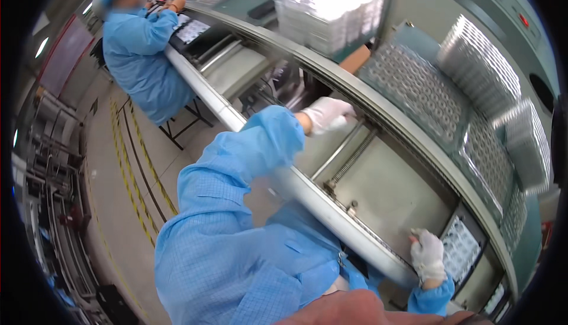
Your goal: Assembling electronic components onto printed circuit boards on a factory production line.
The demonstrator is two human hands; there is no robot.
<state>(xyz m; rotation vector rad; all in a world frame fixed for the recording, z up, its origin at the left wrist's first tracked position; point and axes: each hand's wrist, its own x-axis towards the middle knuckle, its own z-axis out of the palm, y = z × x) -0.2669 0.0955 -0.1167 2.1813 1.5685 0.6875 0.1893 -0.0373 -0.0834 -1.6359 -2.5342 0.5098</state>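
My left hand (328, 116), in a white glove, reaches over the conveyor to its far rail. Its fingers are drawn together at the rail beside a metal rod (338, 148); whatever lies between them, if anything, is hidden. Lower right, my right hand (427, 256), gloved in white with bare fingertips, curls its fingers above the conveyor's near side. I cannot make out anything in it. Right beside that hand, a black-edged tray (461, 245) with pale round parts rests on the conveyor. Between the hands lies a flat metal plate (393, 186) with a spring (354, 158) along its left end.
Beyond the conveyor, clear trays of round parts (414, 88) cover a green bench, with tall stacks of clear trays (328, 14) (480, 64) standing on it. At the upper left a co-worker in blue (139, 47) sits at the same line. The conveyor's white near edge (343, 221) runs before me.
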